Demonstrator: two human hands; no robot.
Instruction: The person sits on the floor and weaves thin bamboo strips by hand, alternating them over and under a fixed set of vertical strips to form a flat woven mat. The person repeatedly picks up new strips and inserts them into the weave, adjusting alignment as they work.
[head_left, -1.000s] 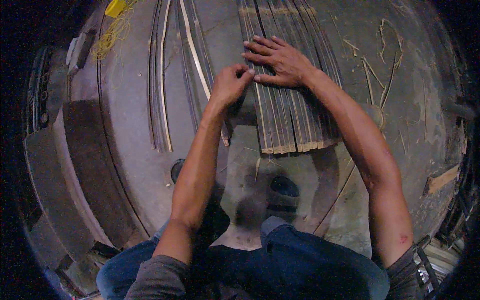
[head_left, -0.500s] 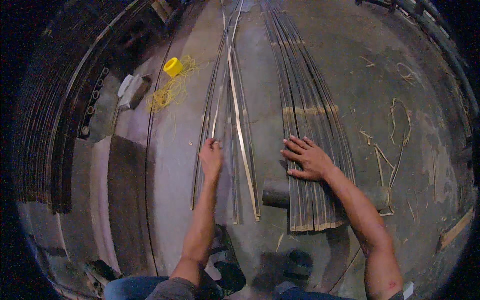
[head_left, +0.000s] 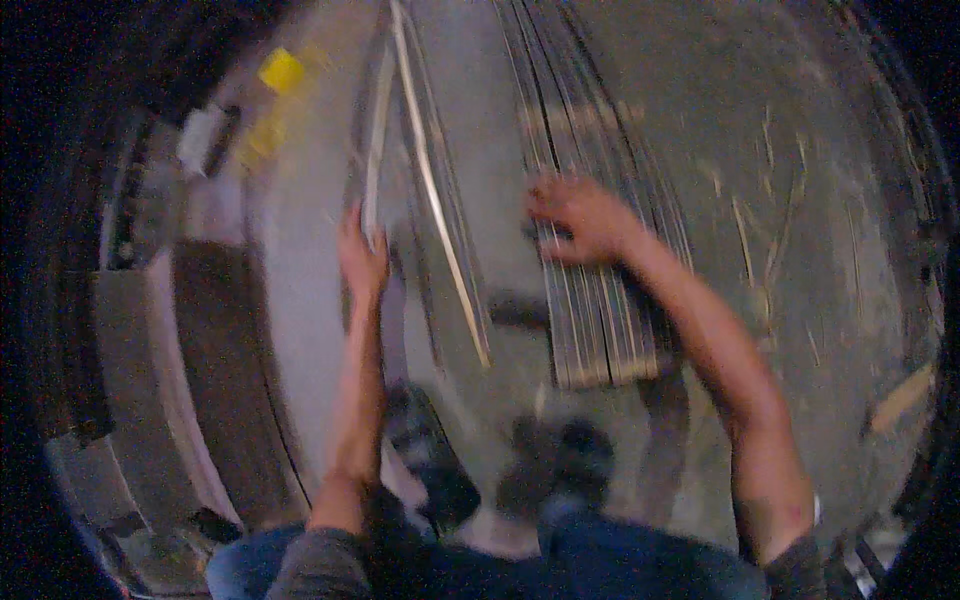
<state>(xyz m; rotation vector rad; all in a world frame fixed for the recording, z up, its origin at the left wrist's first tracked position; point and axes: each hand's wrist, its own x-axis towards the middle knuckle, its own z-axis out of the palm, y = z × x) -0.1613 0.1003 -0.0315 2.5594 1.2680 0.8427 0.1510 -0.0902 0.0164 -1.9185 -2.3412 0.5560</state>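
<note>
Left hand (head_left: 362, 258) at 10 o'clock, fingers closed on a pale thin strip (head_left: 375, 160), seemingly picking it off the loose strips (head_left: 440, 230). Right hand (head_left: 583, 218) at 1 o'clock lies flat, fingers spread, probably steadying the strip bundle (head_left: 590, 300). Dusty grey floor (head_left: 800, 180) with scattered scraps; yellow object (head_left: 282, 70) at 11. Frame blurry.
</note>
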